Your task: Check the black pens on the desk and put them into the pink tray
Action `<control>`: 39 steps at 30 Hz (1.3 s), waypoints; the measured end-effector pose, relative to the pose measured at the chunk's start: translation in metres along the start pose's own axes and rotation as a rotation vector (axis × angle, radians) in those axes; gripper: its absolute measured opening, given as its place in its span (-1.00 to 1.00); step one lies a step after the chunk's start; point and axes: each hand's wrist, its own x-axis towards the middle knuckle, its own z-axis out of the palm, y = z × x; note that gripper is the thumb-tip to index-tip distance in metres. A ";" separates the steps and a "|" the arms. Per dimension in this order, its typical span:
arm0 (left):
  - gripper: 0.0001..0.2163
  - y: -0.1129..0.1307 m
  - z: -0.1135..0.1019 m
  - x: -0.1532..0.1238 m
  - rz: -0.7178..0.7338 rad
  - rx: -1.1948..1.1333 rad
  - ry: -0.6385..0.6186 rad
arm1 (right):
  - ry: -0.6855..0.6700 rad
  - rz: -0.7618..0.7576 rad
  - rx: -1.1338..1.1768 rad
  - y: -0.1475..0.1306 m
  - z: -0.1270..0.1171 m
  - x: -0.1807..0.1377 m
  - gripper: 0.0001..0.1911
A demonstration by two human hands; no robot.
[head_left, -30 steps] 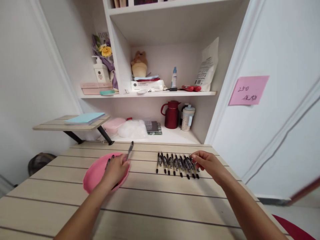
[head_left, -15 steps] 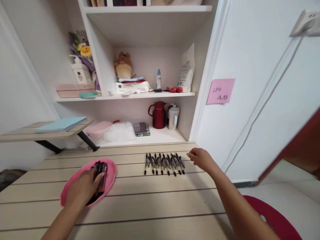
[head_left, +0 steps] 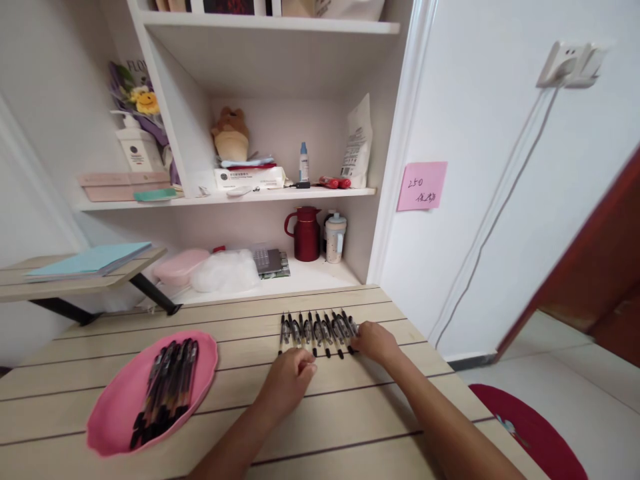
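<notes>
A row of several black pens [head_left: 316,330] lies side by side on the slatted wooden table [head_left: 350,407]. My left hand [head_left: 291,375] sits just below the row's left half, its fingers curled into a loose fist against the pens' near ends; what is in it, if anything, is hidden. My right hand [head_left: 374,341] is at the row's right end, fingers bent down and pressed together on the last pens. A pink tray [head_left: 113,417] at the left holds a bundle of several more black pens [head_left: 167,388], away from both hands.
Behind the table, white shelves hold a red jug [head_left: 304,233], a lidded cup [head_left: 334,237], a pink box [head_left: 180,265] and a plush toy. A side shelf with a blue notebook [head_left: 87,259] juts out at left. A pink note [head_left: 421,185] is on the right wall.
My left hand has left the pink tray and moved right to the near ends of the pen row. My right hand came down onto the row's right end. The view swung right.
</notes>
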 end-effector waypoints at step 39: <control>-0.70 -0.013 0.039 0.009 -0.131 -0.435 -0.132 | 0.086 -0.009 0.294 0.015 -0.005 0.009 -0.81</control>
